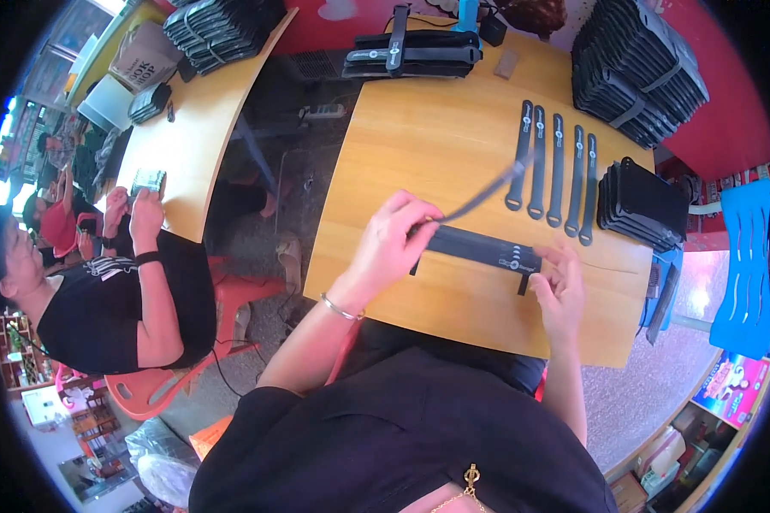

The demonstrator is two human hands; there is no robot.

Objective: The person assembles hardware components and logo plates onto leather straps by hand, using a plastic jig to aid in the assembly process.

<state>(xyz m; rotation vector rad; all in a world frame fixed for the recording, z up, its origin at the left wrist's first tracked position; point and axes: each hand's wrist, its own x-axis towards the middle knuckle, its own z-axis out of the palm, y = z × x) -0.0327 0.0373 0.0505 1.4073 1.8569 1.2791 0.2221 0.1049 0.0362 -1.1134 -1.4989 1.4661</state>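
Observation:
My left hand (pixel 393 244) pinches one end of a dark strap (pixel 483 188), which slants up and away to the right above the table. Below the strap lies a flat black rectangular panel (pixel 479 248) with white print near its right end and short black tabs at its lower edge. The left hand is at the panel's left end. Fingers apart, my right hand (pixel 560 286) rests by the panel's right end, with its fingertips at the edge. Beyond the right hand, several dark straps (pixel 558 167) with slotted ends lie side by side.
Black bundles (pixel 637 73) are stacked at the back right, with a pile of black panels (pixel 646 201) nearer. More black pieces (pixel 411 56) lie at the table's far edge beside a small brown block (pixel 506 63). On the left, a co-worker (pixel 103 291) sits at another table (pixel 201 128).

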